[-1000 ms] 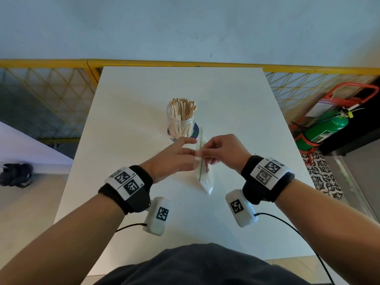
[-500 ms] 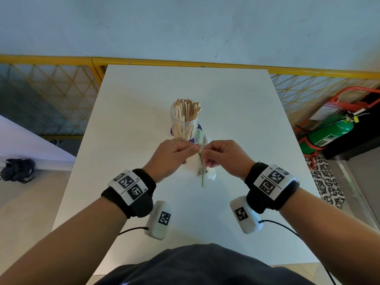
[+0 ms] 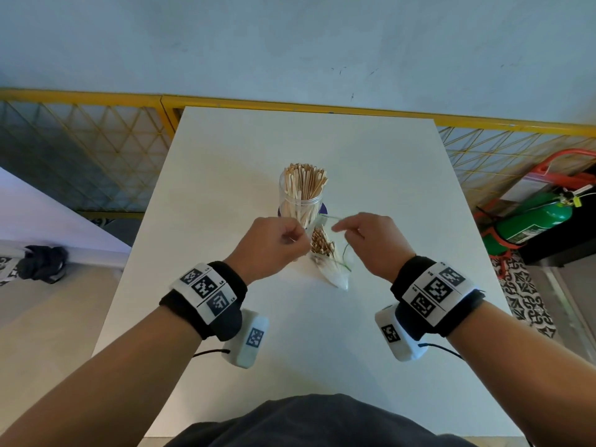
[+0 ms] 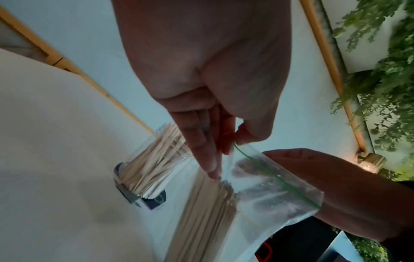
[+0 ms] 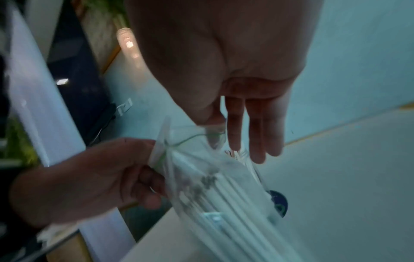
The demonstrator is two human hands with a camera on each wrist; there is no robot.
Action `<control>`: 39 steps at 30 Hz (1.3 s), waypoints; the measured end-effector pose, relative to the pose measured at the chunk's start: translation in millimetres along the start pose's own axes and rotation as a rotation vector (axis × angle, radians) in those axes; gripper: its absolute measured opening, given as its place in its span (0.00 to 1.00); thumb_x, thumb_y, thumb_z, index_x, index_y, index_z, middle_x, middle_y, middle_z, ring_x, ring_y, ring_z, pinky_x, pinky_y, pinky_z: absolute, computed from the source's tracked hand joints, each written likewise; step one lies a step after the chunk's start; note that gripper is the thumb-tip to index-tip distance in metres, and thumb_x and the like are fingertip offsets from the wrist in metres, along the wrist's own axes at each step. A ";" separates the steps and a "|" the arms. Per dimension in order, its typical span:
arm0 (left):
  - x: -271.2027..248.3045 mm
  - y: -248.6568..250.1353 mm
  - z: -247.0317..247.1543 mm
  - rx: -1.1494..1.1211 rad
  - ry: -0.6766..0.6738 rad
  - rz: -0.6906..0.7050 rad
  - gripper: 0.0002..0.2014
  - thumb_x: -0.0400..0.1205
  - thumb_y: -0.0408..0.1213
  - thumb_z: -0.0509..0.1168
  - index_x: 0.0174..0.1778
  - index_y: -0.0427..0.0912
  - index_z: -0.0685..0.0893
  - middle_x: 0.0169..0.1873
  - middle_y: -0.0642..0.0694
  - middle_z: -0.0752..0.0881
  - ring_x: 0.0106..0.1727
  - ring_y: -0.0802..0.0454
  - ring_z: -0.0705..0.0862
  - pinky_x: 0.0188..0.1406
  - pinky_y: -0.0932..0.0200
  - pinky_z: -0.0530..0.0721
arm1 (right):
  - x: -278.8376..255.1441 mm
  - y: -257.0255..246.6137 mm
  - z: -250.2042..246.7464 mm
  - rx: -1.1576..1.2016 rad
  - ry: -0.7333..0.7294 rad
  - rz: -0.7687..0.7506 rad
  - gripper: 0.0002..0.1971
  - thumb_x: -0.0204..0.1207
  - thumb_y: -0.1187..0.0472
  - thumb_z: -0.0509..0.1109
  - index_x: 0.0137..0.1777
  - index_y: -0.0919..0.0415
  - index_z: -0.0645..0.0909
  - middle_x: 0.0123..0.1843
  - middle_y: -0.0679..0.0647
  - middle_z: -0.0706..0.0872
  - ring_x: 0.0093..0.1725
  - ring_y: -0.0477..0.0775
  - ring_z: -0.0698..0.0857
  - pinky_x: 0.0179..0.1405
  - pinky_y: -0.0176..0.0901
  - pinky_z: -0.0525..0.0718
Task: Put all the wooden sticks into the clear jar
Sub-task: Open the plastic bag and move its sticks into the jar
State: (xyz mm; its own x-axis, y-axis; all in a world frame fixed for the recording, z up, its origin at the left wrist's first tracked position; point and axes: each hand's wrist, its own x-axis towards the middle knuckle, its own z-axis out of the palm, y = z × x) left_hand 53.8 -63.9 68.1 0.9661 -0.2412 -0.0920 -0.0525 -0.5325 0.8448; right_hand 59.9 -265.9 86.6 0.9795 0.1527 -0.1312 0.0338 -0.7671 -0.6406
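Left hand (image 3: 274, 245) and right hand (image 3: 367, 241) each pinched 1 lip of the zip bag (image 3: 333, 267), presumably spreading its mouth to reach the wooden sticks (image 3: 322, 244) inside. Just beyond, the clear jar (image 3: 301, 204) stood upright on the table (image 3: 225, 175), already crowded with sticks.

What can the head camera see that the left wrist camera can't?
Only the head view shows both wristbands, the green cylinder off to the side and the whole white table. Only the left wrist view shows green leaves and the left hand's fingertips pinching the bag's green zip strip close up. Both show the clear jar of sticks, the plastic bag with more sticks, and both hands.
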 end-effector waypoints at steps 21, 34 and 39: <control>0.7 -17.9 7.6 -0.321 -0.164 0.053 0.29 0.56 0.51 0.84 0.54 0.66 0.86 0.51 0.57 0.90 0.58 0.59 0.87 0.59 0.52 0.84 | 6.9 -20.3 -48.0 0.544 -0.513 -0.054 0.23 0.67 0.62 0.71 0.63 0.47 0.80 0.57 0.35 0.87 0.47 0.45 0.88 0.47 0.35 0.83; -10.9 -9.3 -2.9 -0.695 -0.198 -0.051 0.18 0.72 0.29 0.75 0.59 0.43 0.88 0.54 0.36 0.91 0.56 0.41 0.90 0.54 0.51 0.88 | 25.0 -51.5 -16.5 0.321 -0.365 -0.035 0.13 0.72 0.54 0.75 0.57 0.48 0.84 0.55 0.51 0.88 0.44 0.52 0.89 0.51 0.42 0.88; -16.3 -13.0 -10.1 -0.738 -0.160 -0.064 0.20 0.71 0.35 0.78 0.60 0.46 0.88 0.56 0.41 0.91 0.60 0.43 0.89 0.61 0.50 0.86 | 26.2 -50.9 -4.8 0.647 -0.411 0.090 0.13 0.71 0.62 0.75 0.56 0.55 0.87 0.52 0.52 0.89 0.52 0.51 0.86 0.61 0.49 0.82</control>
State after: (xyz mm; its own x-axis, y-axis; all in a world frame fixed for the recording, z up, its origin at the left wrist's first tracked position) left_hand 41.3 -44.9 63.9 0.9103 -0.3727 -0.1801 0.2393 0.1188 0.9636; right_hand 84.8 -225.8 119.4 0.8165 0.4229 -0.3930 -0.2890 -0.2899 -0.9124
